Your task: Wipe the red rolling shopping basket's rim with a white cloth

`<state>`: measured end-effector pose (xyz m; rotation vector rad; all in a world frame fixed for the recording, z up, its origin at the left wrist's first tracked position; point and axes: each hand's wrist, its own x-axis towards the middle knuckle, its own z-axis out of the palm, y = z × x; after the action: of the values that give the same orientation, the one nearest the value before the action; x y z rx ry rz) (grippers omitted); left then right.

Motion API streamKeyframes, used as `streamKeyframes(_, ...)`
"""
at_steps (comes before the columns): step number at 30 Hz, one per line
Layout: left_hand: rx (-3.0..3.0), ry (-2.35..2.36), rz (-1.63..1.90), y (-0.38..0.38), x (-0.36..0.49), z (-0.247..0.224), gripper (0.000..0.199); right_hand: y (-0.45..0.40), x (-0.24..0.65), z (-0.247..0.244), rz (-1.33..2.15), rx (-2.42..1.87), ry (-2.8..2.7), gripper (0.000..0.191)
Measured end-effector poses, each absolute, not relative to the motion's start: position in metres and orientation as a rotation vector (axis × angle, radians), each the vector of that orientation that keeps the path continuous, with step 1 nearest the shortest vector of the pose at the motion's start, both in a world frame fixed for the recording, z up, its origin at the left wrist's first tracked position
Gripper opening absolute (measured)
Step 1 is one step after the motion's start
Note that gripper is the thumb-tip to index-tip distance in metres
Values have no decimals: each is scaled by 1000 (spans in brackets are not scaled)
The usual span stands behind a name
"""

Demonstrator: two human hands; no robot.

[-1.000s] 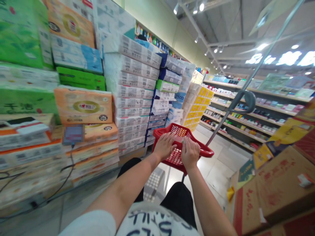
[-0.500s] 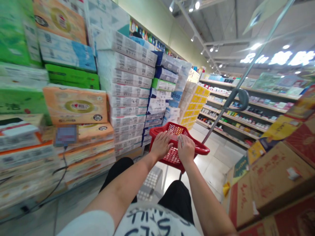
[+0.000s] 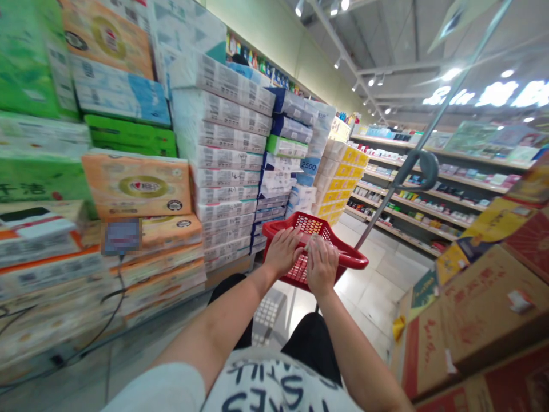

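Observation:
In front of me is a red plastic shopping cart (image 3: pixel 358 259) with a perforated basket. My left hand (image 3: pixel 283 250) rests on its near rim bar, the fingers laid over the top and the thumb pointing inward. Close beside it, my right hand (image 3: pixel 321 262) is bent over the same bar, its fingers together and curving over the edge. The two hands are slightly apart, and their fingertips are partly hidden. A grey metal pole (image 3: pixel 384 200) with a curved hook (image 3: pixel 422 170) rises beyond the cart's right side.
Stacked tissue packs (image 3: pixel 141 186) and white paper bundles (image 3: pixel 229 154) line the left. Cardboard cartons (image 3: pixel 493 312) stand at the right. Stocked shelves (image 3: pixel 407 200) are across the back. A cable (image 3: pixel 118 306) hangs in front of the left stack, down toward the tiled floor (image 3: pixel 373 297).
The view has shifted slightly, with the stacks moving a little right. My right hand has turned and its fingers have straightened somewhat on the bar. My left hand stays in place on the cart.

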<state>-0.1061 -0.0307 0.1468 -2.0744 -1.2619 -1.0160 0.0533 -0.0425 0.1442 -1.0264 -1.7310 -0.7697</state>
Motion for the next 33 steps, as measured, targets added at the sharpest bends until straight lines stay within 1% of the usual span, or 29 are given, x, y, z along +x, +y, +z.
streamKeyframes(3,-2060,-1269,-1033,-30,-105,146,43,-43,58,143,-808,-978,-1789,35)
streamKeyframes(8,-2043,-1281,-1037,-28,-102,147,40,-34,59,159,-644,-1128,-1756,34)
streamKeyframes(14,-2066,-1278,-1025,-32,-104,149,40,-40,61,138,-830,-980,-1715,36)
streamKeyframes(20,-2045,-1288,-1011,-32,-105,147,40,-35,60,152,-695,-1092,-1710,36)
streamKeyframes(25,-2050,-1273,-1010,-33,-105,146,40,-42,61,139,-812,-989,-1723,39)
streamKeyframes(31,-2044,-1281,-1053,-32,-104,146,40,-36,64,156,-636,-1084,-1753,37)
streamKeyframes(33,-2051,-1282,-1060,-33,-104,146,40,-37,63,154,-652,-1094,-1735,38)
